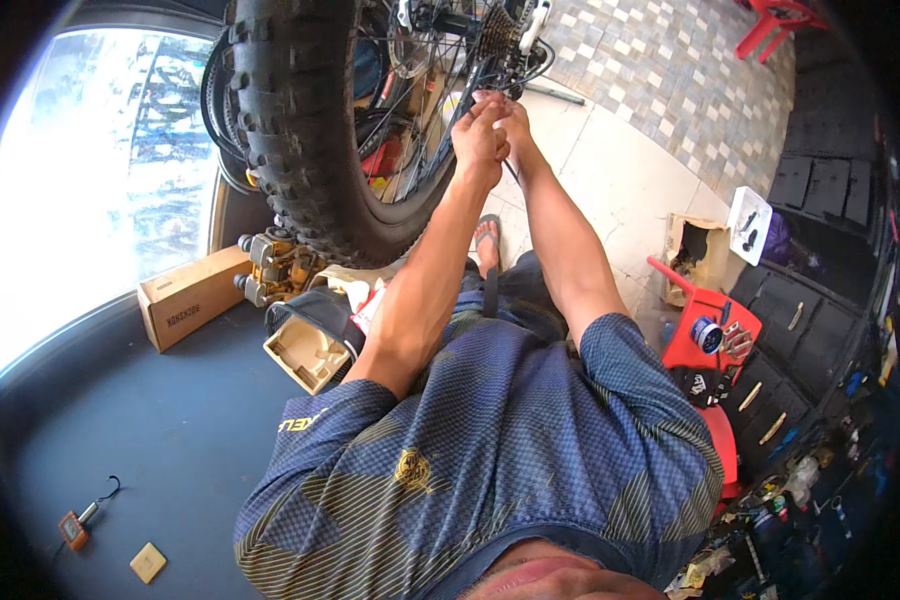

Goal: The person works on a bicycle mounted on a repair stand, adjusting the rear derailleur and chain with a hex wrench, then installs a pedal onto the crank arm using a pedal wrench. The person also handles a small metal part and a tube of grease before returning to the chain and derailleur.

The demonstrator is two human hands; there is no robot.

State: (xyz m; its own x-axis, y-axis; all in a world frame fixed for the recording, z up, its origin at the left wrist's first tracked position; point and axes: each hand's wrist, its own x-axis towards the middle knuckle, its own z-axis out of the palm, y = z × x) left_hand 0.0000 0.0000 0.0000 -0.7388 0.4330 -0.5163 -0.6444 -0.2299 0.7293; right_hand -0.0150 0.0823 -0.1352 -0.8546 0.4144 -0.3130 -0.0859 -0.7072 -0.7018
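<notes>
Nearby, cardboard box (195, 300) sits nr knobby tyre (288, 120), red chair (718, 304) on R

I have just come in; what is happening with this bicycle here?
Someone's left hand and right hand are together close to the rear derailleur, beside the knobbly-tyred wheel. The grip hides whatever they may hold. Over to the right, a red chair bears a round container.

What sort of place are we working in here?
Probably a bicycle workshop: a knobby tyre on a spoked wheel looms up close, a rear cassette sits by the person's hands, and metal parts lie with a small tub on a red plastic seat.
</notes>
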